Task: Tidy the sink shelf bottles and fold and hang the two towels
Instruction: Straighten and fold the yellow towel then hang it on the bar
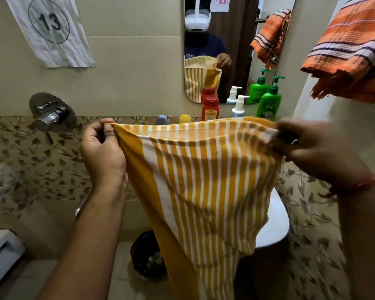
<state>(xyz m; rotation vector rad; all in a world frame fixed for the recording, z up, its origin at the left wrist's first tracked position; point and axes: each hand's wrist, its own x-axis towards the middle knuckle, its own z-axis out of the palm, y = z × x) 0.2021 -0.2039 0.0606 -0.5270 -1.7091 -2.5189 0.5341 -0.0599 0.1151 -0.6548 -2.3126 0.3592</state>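
Two hands stretch the yellow-and-white striped cotton towel (206,180) taut above the white basin (273,226), in front of the shelf bottles. Risk: if either pinch slips, the long tail drops to the floor, or swings into the red plastic bottle (210,109) behind. The left hand (104,152) pinches one top corner, fingers closed tight. The right hand (312,152) is blurred, though it seems clamped on the opposite corner.
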